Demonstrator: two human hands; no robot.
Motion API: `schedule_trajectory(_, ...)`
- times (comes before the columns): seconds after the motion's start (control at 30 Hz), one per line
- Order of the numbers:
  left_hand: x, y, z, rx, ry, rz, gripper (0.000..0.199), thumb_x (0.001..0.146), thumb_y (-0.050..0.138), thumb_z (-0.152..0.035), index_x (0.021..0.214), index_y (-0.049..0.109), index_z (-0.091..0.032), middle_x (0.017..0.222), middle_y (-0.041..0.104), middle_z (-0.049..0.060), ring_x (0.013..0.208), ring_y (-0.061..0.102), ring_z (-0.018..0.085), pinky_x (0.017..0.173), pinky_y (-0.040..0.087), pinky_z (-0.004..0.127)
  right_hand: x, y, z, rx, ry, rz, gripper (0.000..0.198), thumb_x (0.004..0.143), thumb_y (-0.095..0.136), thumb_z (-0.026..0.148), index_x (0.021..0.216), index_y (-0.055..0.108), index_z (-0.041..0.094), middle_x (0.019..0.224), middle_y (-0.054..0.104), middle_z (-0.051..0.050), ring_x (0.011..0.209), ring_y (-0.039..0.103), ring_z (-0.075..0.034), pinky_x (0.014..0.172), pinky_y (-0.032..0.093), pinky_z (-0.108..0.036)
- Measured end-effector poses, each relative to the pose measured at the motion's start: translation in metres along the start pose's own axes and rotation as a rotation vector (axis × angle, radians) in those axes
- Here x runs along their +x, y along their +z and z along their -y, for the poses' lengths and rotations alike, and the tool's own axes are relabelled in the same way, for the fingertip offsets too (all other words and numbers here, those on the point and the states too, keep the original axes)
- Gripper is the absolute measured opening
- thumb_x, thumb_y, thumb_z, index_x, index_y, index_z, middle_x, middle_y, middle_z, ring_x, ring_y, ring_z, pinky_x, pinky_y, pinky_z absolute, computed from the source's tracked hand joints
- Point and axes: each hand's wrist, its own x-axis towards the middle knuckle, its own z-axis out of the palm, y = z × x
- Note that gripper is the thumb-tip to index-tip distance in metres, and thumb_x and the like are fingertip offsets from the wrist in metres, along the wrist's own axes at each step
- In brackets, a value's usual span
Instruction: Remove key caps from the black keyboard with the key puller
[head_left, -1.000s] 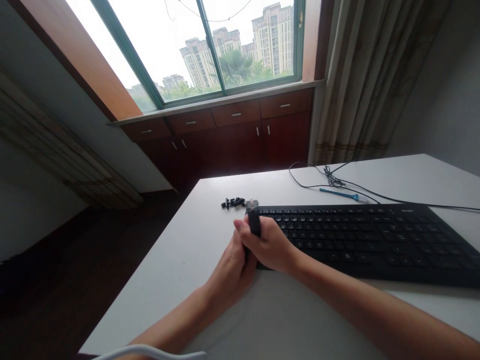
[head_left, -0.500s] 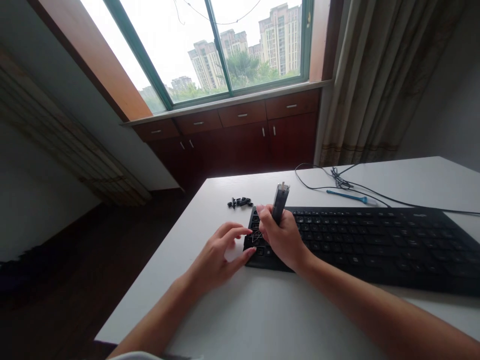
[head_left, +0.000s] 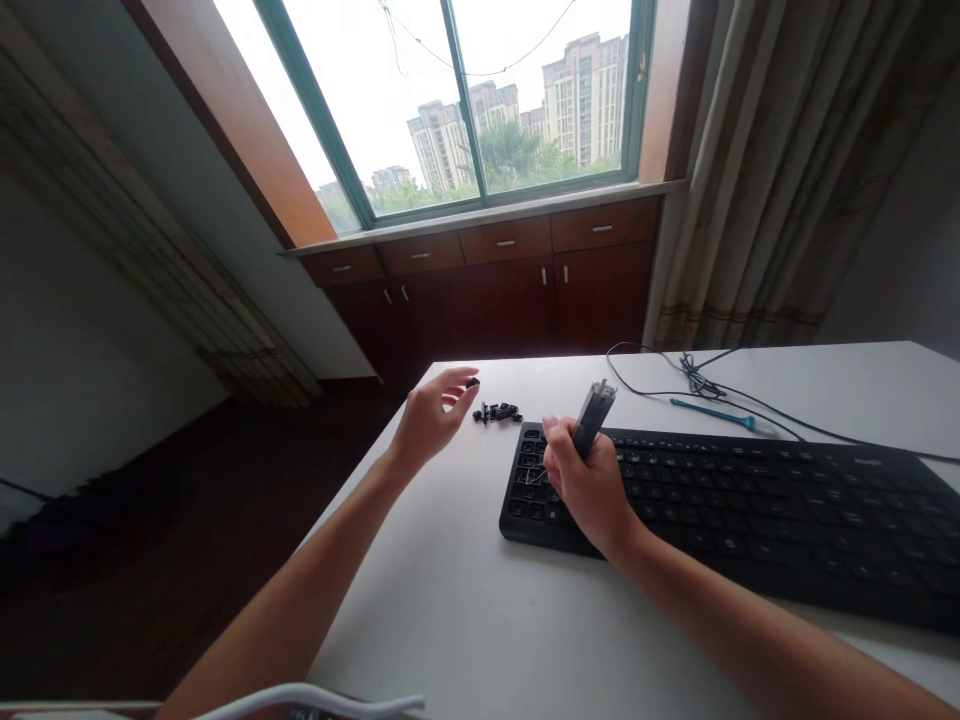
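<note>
Between the thumb and fingertips of my left hand (head_left: 433, 415) is a small black keycap (head_left: 472, 382), held just above and left of a little heap of loose black keycaps (head_left: 499, 412) on the table. My right hand (head_left: 589, 480) is closed around the dark handle of a keycap puller (head_left: 596, 415), which stands tilted. The puller's thin wires (head_left: 534, 474) reach down over the left end of the black keyboard (head_left: 690, 500). Several keys at that end have lost their caps, leaving bare square sockets. My right fingers hide part of the keyboard's left half.
Behind the keyboard lie a blue brush-like tool (head_left: 712, 411) and a bundled black cable (head_left: 697, 380). The white table (head_left: 450, 600) ends at the left above a dark floor. A white curved tube (head_left: 322, 692) crosses the bottom edge. Cabinets (head_left: 480, 300) stand under the window.
My left hand has moved from the keyboard's left edge up and left to beside the heap, with a keycap in its fingers. My right hand stays over the keyboard with the puller.
</note>
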Motion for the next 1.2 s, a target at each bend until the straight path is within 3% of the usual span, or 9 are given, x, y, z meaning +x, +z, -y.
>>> schedule_trajectory(0.13, 0.004, 0.014, 0.035, 0.066, -0.092, -0.084, 0.042, 0.095, 0.059, -0.053, 0.115, 0.072, -0.017, 0.102, 0.078, 0.010, 0.084, 0.074, 0.022, 0.073, 0.061, 0.032, -0.001, -0.001, 0.000, -0.014, -0.005, 0.013, 0.051, 0.093, 0.064, 0.051, 0.058, 0.039, 0.023, 0.047, 0.033, 0.008, 0.040, 0.028, -0.006, 0.038, 0.021, -0.023)
schedule_trajectory(0.27, -0.013, 0.021, 0.053, 0.125, -0.131, -0.009, 0.038, 0.091, 0.065, -0.053, 0.103, 0.077, -0.019, 0.087, 0.078, 0.006, 0.073, 0.071, 0.020, 0.068, 0.057, 0.030, -0.003, -0.002, 0.001, -0.036, -0.009, 0.033, 0.051, 0.094, 0.064, 0.050, 0.057, 0.040, 0.023, 0.046, 0.035, 0.008, 0.039, 0.030, -0.006, 0.037, 0.021, -0.023)
schedule_trajectory(0.47, -0.016, 0.022, 0.046, 0.168, -0.116, 0.049, 0.042, 0.098, 0.055, -0.053, 0.109, 0.079, -0.020, 0.094, 0.080, 0.005, 0.078, 0.072, 0.020, 0.078, 0.055, 0.029, -0.004, -0.001, 0.004, -0.083, -0.050, 0.026, 0.053, 0.095, 0.063, 0.048, 0.054, 0.040, 0.022, 0.045, 0.037, 0.007, 0.037, 0.031, -0.006, 0.036, 0.022, -0.023)
schedule_trajectory(0.8, -0.021, 0.021, 0.034, 0.139, 0.013, 0.079, 0.045, 0.103, 0.047, -0.052, 0.118, 0.074, -0.018, 0.109, 0.077, 0.008, 0.080, 0.071, 0.019, 0.076, 0.058, 0.031, -0.005, -0.006, 0.010, -0.155, -0.043, 0.030, 0.054, 0.095, 0.061, 0.047, 0.052, 0.040, 0.021, 0.043, 0.037, 0.007, 0.036, 0.034, -0.006, 0.036, 0.025, -0.021)
schedule_trajectory(0.93, -0.023, 0.018, 0.017, 0.105, 0.144, 0.049, 0.037, 0.105, 0.047, -0.042, 0.124, 0.067, -0.017, 0.121, 0.070, 0.012, 0.102, 0.069, 0.022, 0.087, 0.059, 0.036, -0.001, -0.014, 0.017, -0.219, 0.050, 0.154, 0.053, 0.094, 0.062, 0.051, 0.055, 0.042, 0.021, 0.043, 0.041, 0.006, 0.033, 0.035, -0.006, 0.033, 0.025, -0.019)
schedule_trajectory(1.03, -0.026, 0.013, -0.005, 0.066, 0.306, 0.102, 0.025, 0.104, 0.052, -0.036, 0.113, 0.069, -0.020, 0.114, 0.071, 0.009, 0.108, 0.066, 0.022, 0.097, 0.055, 0.039, 0.001, -0.019, 0.026, -0.287, 0.141, 0.241, 0.052, 0.092, 0.063, 0.054, 0.056, 0.043, 0.021, 0.043, 0.042, 0.006, 0.031, 0.035, -0.006, 0.031, 0.023, -0.020)
schedule_trajectory(1.1, -0.030, 0.011, -0.020, 0.026, 0.453, 0.192, 0.018, 0.101, 0.057, -0.034, 0.097, 0.068, -0.020, 0.098, 0.073, 0.005, 0.095, 0.067, 0.019, 0.087, 0.057, 0.035, 0.001, -0.020, 0.031, -0.344, 0.183, 0.293, 0.052, 0.092, 0.063, 0.054, 0.057, 0.043, 0.021, 0.042, 0.042, 0.006, 0.031, 0.035, -0.006, 0.031, 0.022, -0.020)
schedule_trajectory(1.2, -0.036, 0.012, -0.041, -0.022, 0.754, 0.316, 0.018, 0.095, 0.065, -0.036, 0.093, 0.065, -0.018, 0.088, 0.071, 0.006, 0.079, 0.063, 0.019, 0.072, 0.055, 0.034, 0.001, -0.024, 0.035, -0.437, 0.205, 0.346, 0.049, 0.091, 0.064, 0.053, 0.059, 0.047, 0.021, 0.043, 0.043, 0.006, 0.032, 0.034, -0.007, 0.031, 0.021, -0.021)
